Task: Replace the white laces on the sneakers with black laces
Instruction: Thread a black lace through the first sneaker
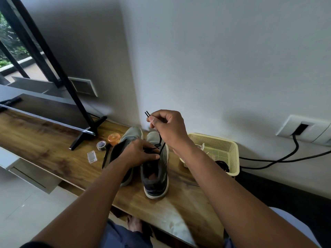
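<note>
Two bare forearms, no sleeves down to the wrists, no watch, ring or band on either. Left hand (138,152) and right hand (168,127) ungloved, short nails, thumbnail of the right one plain and unpainted. At the lower left corner a sliver of dark sleeve (34,245), near the upper arm. Dark blue trousers (123,237) over the lap at the bottom edge, cloth creased. One bare foot (134,223) below the table edge, no sock or shoe. Right shoulder area too blurred to tell.
</note>
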A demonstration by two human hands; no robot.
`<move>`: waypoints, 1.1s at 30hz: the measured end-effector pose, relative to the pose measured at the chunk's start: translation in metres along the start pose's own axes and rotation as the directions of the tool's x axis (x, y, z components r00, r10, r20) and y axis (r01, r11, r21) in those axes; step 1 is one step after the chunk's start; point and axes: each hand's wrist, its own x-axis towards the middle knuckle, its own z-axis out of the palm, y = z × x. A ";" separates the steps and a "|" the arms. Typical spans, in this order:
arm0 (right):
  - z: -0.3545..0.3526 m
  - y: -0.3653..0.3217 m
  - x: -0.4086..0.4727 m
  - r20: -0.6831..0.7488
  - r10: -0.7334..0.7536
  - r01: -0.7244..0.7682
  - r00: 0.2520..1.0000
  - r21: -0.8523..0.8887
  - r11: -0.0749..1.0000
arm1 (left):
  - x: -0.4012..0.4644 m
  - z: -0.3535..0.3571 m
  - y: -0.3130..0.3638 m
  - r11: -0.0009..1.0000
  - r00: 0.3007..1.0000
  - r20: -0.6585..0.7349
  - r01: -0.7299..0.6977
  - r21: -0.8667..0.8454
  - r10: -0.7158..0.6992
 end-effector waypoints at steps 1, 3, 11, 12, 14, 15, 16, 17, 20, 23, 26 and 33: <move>0.001 0.001 0.000 0.004 -0.006 0.006 1.000 -0.025 1.000 | 0.001 0.002 0.001 1.000 1.000 -0.012 0.003 0.004 -0.003; 0.002 0.001 0.001 0.017 -0.012 0.013 1.000 -0.086 0.996 | 0.002 0.005 0.003 1.000 0.999 -0.032 0.007 0.024 -0.006; 0.001 0.001 0.002 0.032 -0.025 0.031 0.999 -0.214 0.976 | 0.004 0.011 0.013 0.989 0.995 -0.103 0.010 0.151 0.005; 0.000 0.000 0.002 0.027 -0.025 0.029 0.999 -0.199 0.980 | 0.005 0.012 0.014 0.986 0.994 -0.105 0.005 0.169 0.013; -0.003 0.000 0.003 0.015 -0.024 0.026 1.000 -0.160 0.987 | 0.006 0.014 0.013 0.984 0.994 -0.110 0.023 0.176 -0.003; -0.004 0.000 0.002 0.011 -0.022 0.023 1.000 -0.140 0.990 | 0.006 0.014 0.013 0.985 0.994 -0.110 0.039 0.170 -0.021; -0.005 0.000 0.002 0.007 -0.021 0.022 1.000 -0.124 0.992 | 0.006 0.014 0.012 0.986 0.993 -0.108 0.054 0.158 -0.037; -0.006 -0.001 0.002 0.004 -0.023 0.023 1.000 -0.116 0.993 | 0.006 0.014 0.011 0.987 0.994 -0.104 0.060 0.147 -0.045; -0.006 -0.003 0.002 -0.003 -0.045 0.044 0.999 -0.122 0.992 | 0.007 0.013 0.010 0.990 0.994 -0.096 0.067 0.126 -0.055; -0.005 -0.005 0.002 -0.005 -0.074 0.072 0.997 -0.129 0.989 | 0.008 0.014 0.008 0.990 0.992 -0.101 0.085 0.113 -0.073; -0.004 -0.005 0.003 0.009 -0.084 0.085 0.996 -0.157 0.984 | 0.008 0.014 0.009 0.990 0.991 -0.098 0.097 0.102 -0.087; -0.005 -0.011 0.003 0.048 -0.144 0.151 0.988 -0.237 0.960 | 0.009 0.015 0.007 0.984 0.989 -0.100 0.119 0.135 -0.106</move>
